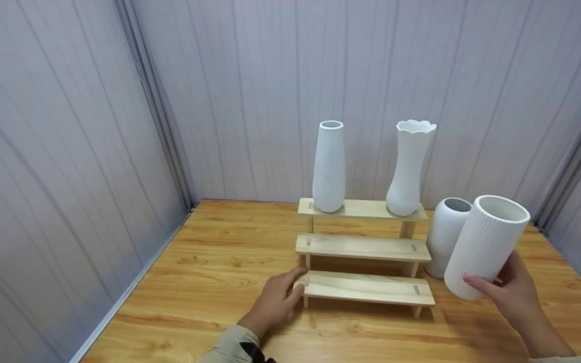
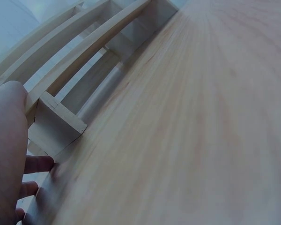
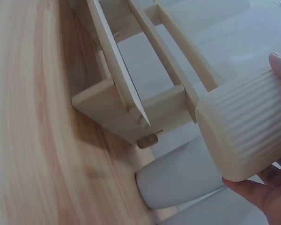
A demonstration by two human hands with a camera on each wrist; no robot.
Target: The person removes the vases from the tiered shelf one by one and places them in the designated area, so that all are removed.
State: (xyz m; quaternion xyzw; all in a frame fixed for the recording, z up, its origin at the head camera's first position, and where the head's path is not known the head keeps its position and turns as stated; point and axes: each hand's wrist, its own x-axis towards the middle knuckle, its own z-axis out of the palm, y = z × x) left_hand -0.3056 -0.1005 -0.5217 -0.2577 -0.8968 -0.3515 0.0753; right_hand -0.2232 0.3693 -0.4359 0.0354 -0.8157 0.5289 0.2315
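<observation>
My right hand [image 1: 515, 295] grips a white ribbed vase [image 1: 487, 247], held tilted above the table at the right; its thumb shows on the near side. In the right wrist view the vase's base [image 3: 222, 145] faces the camera. At the left end of a three-tier wooden display stand [image 1: 366, 287], my left hand [image 1: 276, 300] holds the lowest tier, thumb at the front and fingers round the side. On the top tier stand a slim tapered white vase [image 1: 329, 169] and a white vase with a scalloped rim [image 1: 410, 171].
A smooth, rounded white vase [image 1: 444, 239] stands on the wood-grain table [image 1: 220, 252] just right of the stand, partly behind the ribbed vase. Low in the right wrist view, another white rounded shape [image 3: 225, 208] is partly visible. Pale panelled walls [image 1: 265, 101] enclose the table.
</observation>
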